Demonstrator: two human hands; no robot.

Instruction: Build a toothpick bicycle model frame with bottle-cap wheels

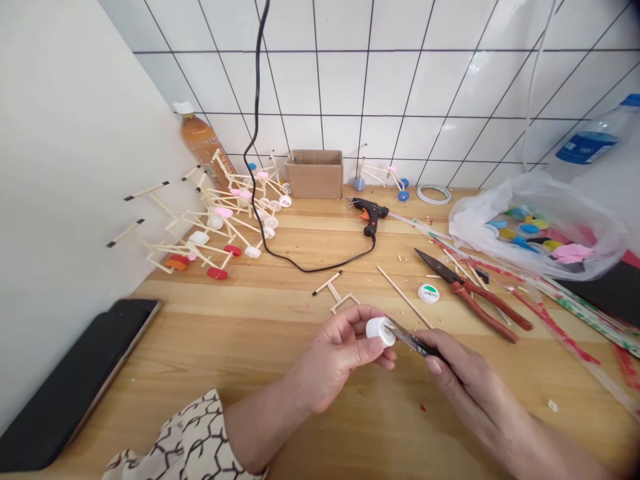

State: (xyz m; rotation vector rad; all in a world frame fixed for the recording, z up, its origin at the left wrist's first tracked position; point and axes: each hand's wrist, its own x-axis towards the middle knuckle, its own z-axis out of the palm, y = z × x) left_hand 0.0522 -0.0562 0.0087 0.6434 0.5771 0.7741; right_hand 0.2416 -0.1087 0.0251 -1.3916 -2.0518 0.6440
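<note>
Between the thumb and fingers of my left hand (345, 343) is a white bottle cap (379, 331), its end turned to the right. My right hand (467, 377) grips the dark handles of a pair of scissors (407, 337). The scissors' tip touches the end of the cap; how deep it goes I cannot tell. Just beyond my left hand lies a small stick frame (334, 291) with a black-tipped crossbar. A thin wooden stick (403, 293) reaches toward my right hand, and another white cap with a green mark (429, 293) rests nearby.
Pliers (470, 293) lie to the right, before a plastic bag of coloured caps (540, 230). A glue gun (369, 215) trails a black cord (320, 269). Several stick models with cap wheels (217, 230) crowd the left. A cardboard box (314, 177) stands by the tiled wall.
</note>
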